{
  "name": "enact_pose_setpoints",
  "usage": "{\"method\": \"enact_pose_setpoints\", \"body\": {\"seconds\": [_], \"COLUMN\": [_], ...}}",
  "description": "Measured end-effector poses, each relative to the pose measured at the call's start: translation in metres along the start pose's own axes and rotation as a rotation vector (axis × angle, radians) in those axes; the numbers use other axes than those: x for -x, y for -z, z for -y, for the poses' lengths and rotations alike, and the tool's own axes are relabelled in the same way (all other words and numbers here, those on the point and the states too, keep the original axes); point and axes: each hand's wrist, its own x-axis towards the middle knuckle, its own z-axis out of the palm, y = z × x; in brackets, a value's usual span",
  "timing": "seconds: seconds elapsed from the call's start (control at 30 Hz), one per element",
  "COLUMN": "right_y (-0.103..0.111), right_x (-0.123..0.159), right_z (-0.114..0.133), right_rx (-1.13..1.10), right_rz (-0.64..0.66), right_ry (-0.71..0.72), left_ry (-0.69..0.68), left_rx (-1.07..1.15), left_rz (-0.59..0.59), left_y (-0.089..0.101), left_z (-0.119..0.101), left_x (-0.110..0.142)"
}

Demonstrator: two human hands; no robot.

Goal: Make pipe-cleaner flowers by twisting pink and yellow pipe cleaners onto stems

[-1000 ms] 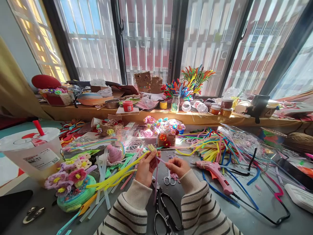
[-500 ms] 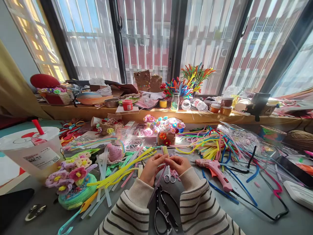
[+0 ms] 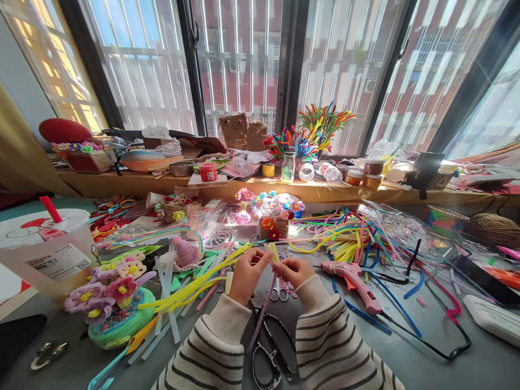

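Note:
My left hand (image 3: 247, 275) and my right hand (image 3: 296, 272) meet over the middle of the table, fingertips pinched close together. Between them stands a small bundle of yellow pipe cleaners (image 3: 273, 251). A purple pipe cleaner (image 3: 261, 315) hangs from the fingertips down toward my left sleeve. Exactly how the two are joined is hidden by my fingers. Below my hands lie large black-handled scissors (image 3: 266, 360), and just beyond them small white-handled scissors (image 3: 279, 292). Loose yellow pipe cleaners (image 3: 195, 281) extend left of my left hand.
A pink glue gun (image 3: 354, 281) lies to the right, its black cord trailing forward. A lidded drink cup (image 3: 44, 254) and a green basket of fuzzy flowers (image 3: 119, 317) stand left. Colourful pipe cleaners (image 3: 345, 244) are heaped at the back right, below a cluttered windowsill (image 3: 109, 183).
The view has shifted slightly. My left fingertips have drawn a little apart from the right ones, and more of the hanging purple pipe cleaner shows.

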Motion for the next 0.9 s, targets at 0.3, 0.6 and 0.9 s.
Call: {"method": "enact_pose_setpoints", "body": {"seconds": [0.3, 0.6, 0.9], "right_y": [0.006, 0.006, 0.015], "right_x": [-0.002, -0.003, -0.009], "right_z": [0.001, 0.002, 0.000], "right_rx": [-0.020, -0.093, -0.224], "right_rz": [-0.034, -0.189, -0.284], "right_ry": [-0.003, -0.022, -0.048], "left_ry": [0.182, 0.271, 0.253], "left_rx": [0.264, 0.319, 0.216], "left_rz": [0.082, 0.105, 0.256], "left_y": [0.002, 0.004, 0.002], "left_z": [-0.002, -0.004, -0.006], "left_x": [0.000, 0.001, 0.003]}}
